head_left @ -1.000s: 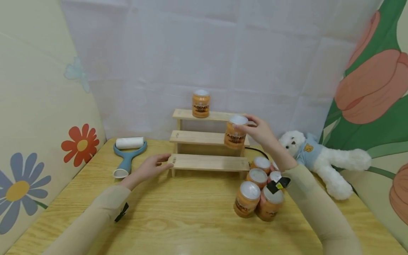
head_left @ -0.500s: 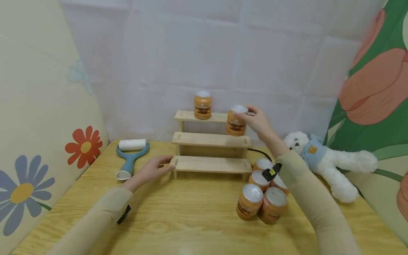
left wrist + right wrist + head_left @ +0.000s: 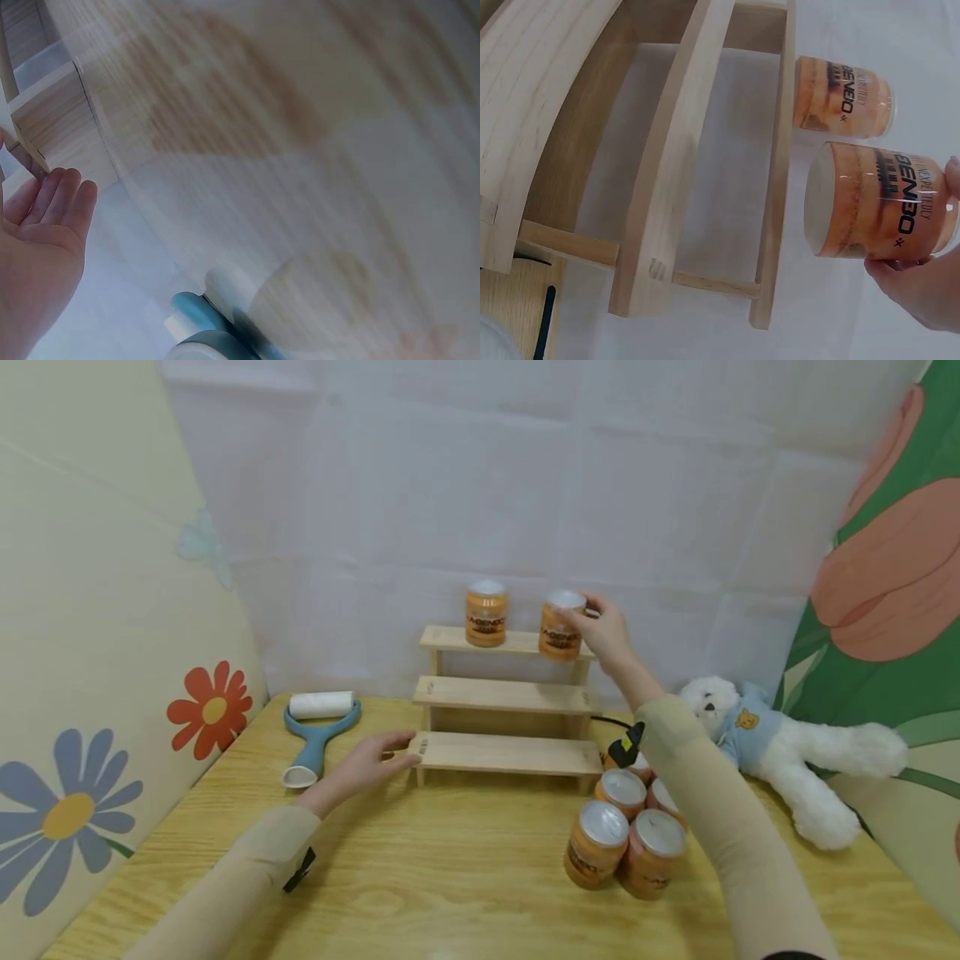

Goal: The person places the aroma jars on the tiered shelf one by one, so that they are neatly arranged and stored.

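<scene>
In the head view a light wooden three-step display shelf point(image 3: 510, 693) stands on the table. My left hand point(image 3: 375, 762) holds the left end of its lowest step, thumb and fingertips at the board's edge point(image 3: 31, 159) in the left wrist view. My right hand point(image 3: 609, 631) grips an orange can point(image 3: 561, 631) near its silver top, upright over the right part of the top step. The right wrist view shows a small gap between this can's base point(image 3: 820, 199) and the step. Another orange can point(image 3: 486, 617) sits on the top step, left of the held one.
Several orange cans point(image 3: 592, 852) cluster on the table by the shelf's right front. A white plush toy point(image 3: 795, 760) lies at the right. A blue-handled lint roller point(image 3: 318, 735) lies at the left. A white cloth point(image 3: 420, 485) hangs behind the shelf.
My right hand has raised the can from in front of the middle step to just over the top step. My left hand has kept its place at the lowest step.
</scene>
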`<state>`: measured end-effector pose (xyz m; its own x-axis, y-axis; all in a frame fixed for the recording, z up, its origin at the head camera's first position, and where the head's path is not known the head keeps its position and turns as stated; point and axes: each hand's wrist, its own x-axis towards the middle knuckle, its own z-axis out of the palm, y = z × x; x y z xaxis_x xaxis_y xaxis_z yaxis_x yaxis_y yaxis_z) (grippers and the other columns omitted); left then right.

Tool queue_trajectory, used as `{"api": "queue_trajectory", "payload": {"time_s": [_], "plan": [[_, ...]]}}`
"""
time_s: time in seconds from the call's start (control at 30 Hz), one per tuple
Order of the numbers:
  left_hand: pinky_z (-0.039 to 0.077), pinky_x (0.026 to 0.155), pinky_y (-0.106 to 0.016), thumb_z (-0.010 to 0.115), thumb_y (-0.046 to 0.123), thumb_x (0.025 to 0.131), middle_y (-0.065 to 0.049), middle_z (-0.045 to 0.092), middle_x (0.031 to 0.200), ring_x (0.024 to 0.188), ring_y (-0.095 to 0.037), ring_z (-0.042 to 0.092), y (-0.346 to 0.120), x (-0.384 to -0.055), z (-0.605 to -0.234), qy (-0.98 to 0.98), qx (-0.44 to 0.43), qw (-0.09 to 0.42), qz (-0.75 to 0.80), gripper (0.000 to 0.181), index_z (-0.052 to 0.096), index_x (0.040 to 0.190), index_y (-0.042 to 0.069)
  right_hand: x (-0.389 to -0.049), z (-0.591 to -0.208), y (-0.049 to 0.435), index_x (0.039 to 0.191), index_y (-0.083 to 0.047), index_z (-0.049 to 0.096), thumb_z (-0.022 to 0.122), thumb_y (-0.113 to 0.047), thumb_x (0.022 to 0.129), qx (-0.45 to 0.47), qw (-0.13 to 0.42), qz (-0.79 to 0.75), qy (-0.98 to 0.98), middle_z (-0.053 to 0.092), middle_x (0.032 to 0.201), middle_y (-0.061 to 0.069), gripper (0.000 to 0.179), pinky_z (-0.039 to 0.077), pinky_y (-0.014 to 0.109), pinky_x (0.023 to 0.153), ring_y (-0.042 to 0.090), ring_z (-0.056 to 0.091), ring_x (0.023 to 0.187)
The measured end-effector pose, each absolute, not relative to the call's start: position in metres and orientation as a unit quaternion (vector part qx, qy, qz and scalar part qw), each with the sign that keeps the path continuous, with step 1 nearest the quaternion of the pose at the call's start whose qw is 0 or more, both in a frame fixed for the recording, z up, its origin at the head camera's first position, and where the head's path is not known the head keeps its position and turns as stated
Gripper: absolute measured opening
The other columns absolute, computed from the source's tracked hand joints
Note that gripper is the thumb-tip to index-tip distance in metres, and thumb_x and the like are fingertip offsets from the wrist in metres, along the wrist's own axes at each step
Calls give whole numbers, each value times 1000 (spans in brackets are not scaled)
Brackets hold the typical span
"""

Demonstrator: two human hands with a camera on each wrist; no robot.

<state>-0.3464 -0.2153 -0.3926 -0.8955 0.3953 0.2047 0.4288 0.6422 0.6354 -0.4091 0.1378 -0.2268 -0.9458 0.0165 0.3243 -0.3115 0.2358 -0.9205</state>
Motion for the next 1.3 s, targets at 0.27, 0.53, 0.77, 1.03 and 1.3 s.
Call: {"api": "queue_trajectory", "payload": {"time_s": [0.27, 0.53, 0.77, 1.03, 1.3], "plan": [[42, 102, -52, 57, 34, 94, -25, 46, 138, 124, -40, 47, -212, -344, -390, -907, -225, 20, -354, 60, 42, 138, -5, -418, -235, 134, 136, -5, 47, 67, -22, 87, 96, 150, 621, -763, 46, 137, 14, 55, 44, 39, 101, 28, 46, 124], [43, 101, -51, 58, 32, 93, -24, 46, 138, 124, -40, 48, -208, -341, -389, -906, -227, 17, -357, 60, 42, 138, -4, -427, -240, 139, 142, -9, 40, 63, -26, 90, 98, 129, 618, -769, 46, 141, 13, 59, 40, 37, 107, 25, 44, 129], [42, 101, -52, 58, 32, 94, -25, 46, 138, 124, -41, 47, -208, -340, -388, -905, -230, 20, -356, 60, 41, 138, -5, -435, -242, 142, 143, -10, 34, 64, -35, 89, 85, 105, 627, -767, 40, 146, 10, 66, 34, 36, 112, 22, 39, 134], [43, 101, -52, 58, 32, 94, -25, 46, 138, 124, -41, 47, -208, -342, -388, -905, -236, 21, -354, 60, 41, 138, -6, -428, -244, 146, 145, -7, 33, 64, -31, 89, 91, 102, 608, -782, 41, 144, 15, 68, 37, 40, 109, 28, 41, 132], [43, 100, -52, 57, 34, 94, -26, 46, 137, 123, -42, 47, -209, -343, -385, -905, -241, 23, -350, 61, 42, 137, -7, -419, -251, 147, 143, -2, 33, 72, -29, 84, 85, 87, 564, -817, 44, 140, 19, 76, 42, 41, 105, 31, 45, 128]]}}
